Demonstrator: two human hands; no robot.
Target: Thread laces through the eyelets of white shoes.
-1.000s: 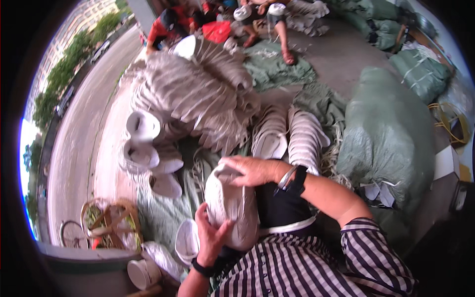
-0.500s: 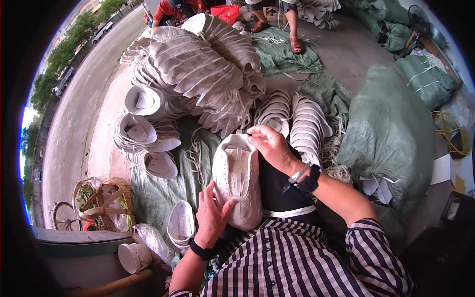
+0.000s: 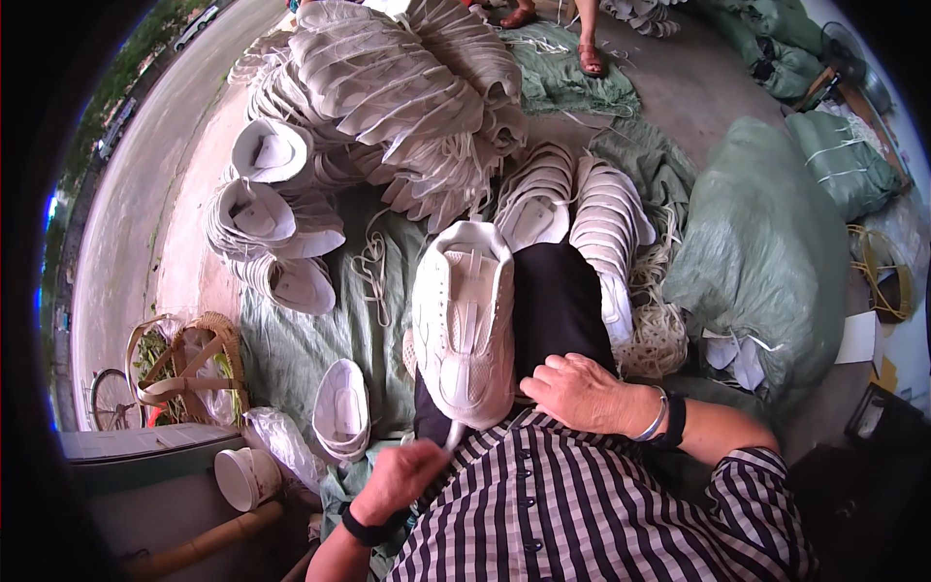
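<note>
A white shoe upper (image 3: 464, 320) lies lengthwise on my lap, toe pointing away from me. My right hand (image 3: 579, 390) rests at its heel end, fingers curled against the edge of the upper. My left hand (image 3: 402, 475) is closed near my striped shirt and pinches a thin white lace end (image 3: 452, 438) that runs up to the heel. Rows of stacked white uppers (image 3: 606, 218) lie just beyond my knees.
A large heap of white uppers (image 3: 388, 78) fills the far left, with curled stacks (image 3: 262, 213) beside it. A full green sack (image 3: 766, 252) stands at my right. A woven basket (image 3: 184, 364) and a white cup (image 3: 242, 475) sit at my left. Another person's sandalled feet (image 3: 587, 53) are at the top.
The upper has come down flat onto my lap. My right hand slid from its toe to its heel. My left hand let go of its side and pulled back toward my shirt.
</note>
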